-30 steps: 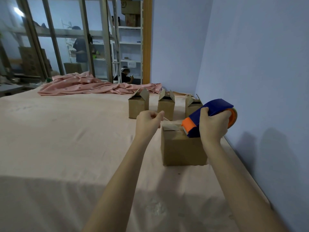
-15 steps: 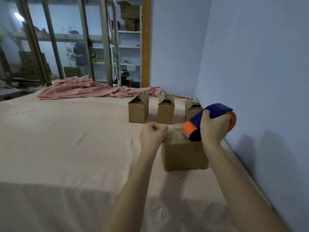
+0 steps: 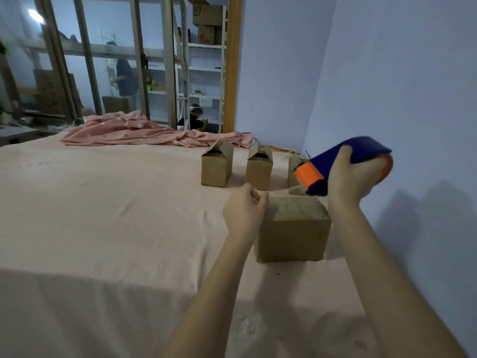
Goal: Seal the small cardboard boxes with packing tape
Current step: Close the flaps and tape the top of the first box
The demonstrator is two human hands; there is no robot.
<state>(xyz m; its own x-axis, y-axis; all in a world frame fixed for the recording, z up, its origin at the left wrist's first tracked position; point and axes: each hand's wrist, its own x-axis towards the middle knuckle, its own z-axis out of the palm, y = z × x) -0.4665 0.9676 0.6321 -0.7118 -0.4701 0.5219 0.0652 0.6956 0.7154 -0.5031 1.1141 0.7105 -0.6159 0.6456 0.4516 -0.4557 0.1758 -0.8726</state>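
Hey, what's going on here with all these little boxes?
A person is taping small cardboard boxes shut on a pink-covered surface. The right hand holds a blue and orange tape dispenser raised just above the far edge of the nearest box, whose top flaps are closed. The left hand is curled in a fist at that box's left top corner, apparently pinching something, perhaps the tape's end. Three more boxes stand behind it with flaps still open.

Matt brown cardboard box (image 3: pixel 293 228), smooth blue-orange plastic tape dispenser (image 3: pixel 335 164), soft pink cloth (image 3: pixel 103 202)
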